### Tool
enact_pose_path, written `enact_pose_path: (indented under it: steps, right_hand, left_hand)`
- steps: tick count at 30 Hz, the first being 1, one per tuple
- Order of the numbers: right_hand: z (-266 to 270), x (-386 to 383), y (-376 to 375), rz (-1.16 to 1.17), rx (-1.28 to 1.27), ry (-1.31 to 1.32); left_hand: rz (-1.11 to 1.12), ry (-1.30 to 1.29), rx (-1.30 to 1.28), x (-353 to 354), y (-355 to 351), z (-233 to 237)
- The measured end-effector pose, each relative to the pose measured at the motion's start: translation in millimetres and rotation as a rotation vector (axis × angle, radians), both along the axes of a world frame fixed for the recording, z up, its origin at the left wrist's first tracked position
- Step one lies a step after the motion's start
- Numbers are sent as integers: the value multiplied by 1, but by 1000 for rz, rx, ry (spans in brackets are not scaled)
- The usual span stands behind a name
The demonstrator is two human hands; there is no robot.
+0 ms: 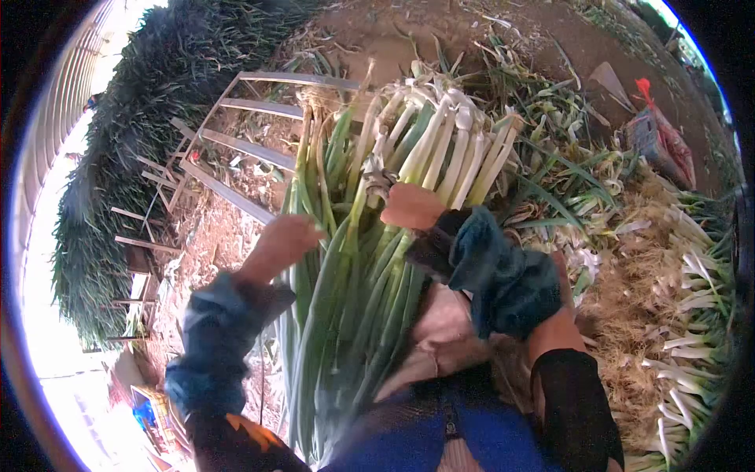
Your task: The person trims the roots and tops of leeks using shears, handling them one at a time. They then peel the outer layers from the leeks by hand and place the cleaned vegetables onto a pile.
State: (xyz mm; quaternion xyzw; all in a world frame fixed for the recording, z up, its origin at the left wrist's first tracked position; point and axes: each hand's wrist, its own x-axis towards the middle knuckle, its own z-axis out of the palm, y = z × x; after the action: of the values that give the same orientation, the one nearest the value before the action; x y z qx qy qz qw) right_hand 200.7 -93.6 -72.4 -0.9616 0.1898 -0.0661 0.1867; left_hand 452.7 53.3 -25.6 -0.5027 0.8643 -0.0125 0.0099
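A bundle of long green onions [346,291] lies before me, white ends [444,149] pointing away and green leaves toward my lap. My left hand [285,242] is closed at the left side of the leaves, a little blurred; its fingertips touch the green, but what they hold is hidden. Over the middle of the bundle, my right hand [413,206] is curled closed beside a greyish, crumpled strip [380,185]. I cannot make out what lies inside its fingers. At the upper left, unpeeled stalks [313,118] keep their brownish roots. Teal sleeve covers are on both forearms.
A slatted wooden frame [259,145] stands beyond the bundle. Dark green leaves [157,118] are heaped at the left. Rooted onions [637,315] line the right side. Leaf scraps [562,157] cover the ground, with a red-and-grey bag [661,145] farther back.
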Motion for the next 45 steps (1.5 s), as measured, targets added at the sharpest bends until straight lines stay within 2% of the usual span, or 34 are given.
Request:
enact_pose_path:
  steps: [2, 3, 4, 6, 7, 8, 12, 14, 16, 20, 23, 25, 26, 28, 30, 31, 33, 34, 36, 39, 42, 44, 45]
  right_hand:
    - [21, -11, 9, -156, 240, -35]
    - [29, -15, 13, -235, 357, -55]
    - [29, -16, 17, -313, 366, -14]
    - [27, -17, 25, -474, 386, 72]
    - [25, -18, 25, -467, 386, 63]
    - [22, -20, 26, -458, 388, 53]
    - [12, -14, 12, -326, 255, 58]
    - [11, -12, 5, -418, 314, 6]
    - [14, -15, 7, -464, 309, -24]
    - [45, -38, 28, -515, 370, 27]
    - [48, -57, 40, -497, 353, 15]
    - [34, -63, 39, -550, 365, -21]
    - [34, -64, 29, -492, 368, 113]
    - [31, -74, 27, -637, 342, 70]
    - [38, -83, 26, -719, 348, 82]
    - [41, -90, 27, -723, 343, 96]
    - [47, -107, 34, -730, 331, 117]
    - [37, -116, 38, -733, 281, 115]
    - [60, -127, 53, -722, 303, 192]
    - [63, -135, 65, -705, 304, 230]
    - [54, -132, 60, -662, 272, 184]
    - [32, -128, 34, -685, 214, 124]
    - [30, -127, 22, -719, 218, 132]
  left_hand:
    - [423, 51, 215, -18, -50, -47]
    - [181, 269, -91, -17, -60, -82]
    - [-75, 389, -424, -15, -70, -119]
    - [508, 352, -125, -59, -76, -121]
    - [789, 320, 37, -74, -78, -115]
    - [868, 344, 116, -79, -80, -107]
    - [742, 516, 167, -77, -60, -90]
    - [702, 601, 265, -78, -46, -78]
    - [717, 664, 252, -84, -41, -73]
    - [732, 851, 263, -93, -46, -83]
    - [713, 859, 215, -98, -55, -93]
    - [740, 764, 245, -116, -56, -65]
    - [753, 717, 257, -123, -57, -54]
    - [541, 812, 206, -125, -57, -74]
    - [622, 859, 249, -139, -66, -82]
    - [573, 795, 252, -145, -68, -86]
    - [476, 664, 246, -160, -72, -62]
    - [515, 727, 259, -162, -79, -75]
    - [597, 852, 290, -168, -94, -106]
    - [541, 723, 267, -177, -99, -110]
    - [559, 815, 223, -190, -88, -108]
    - [685, 893, 332, -189, -102, -152]
    - [635, 823, 299, -188, -101, -155]
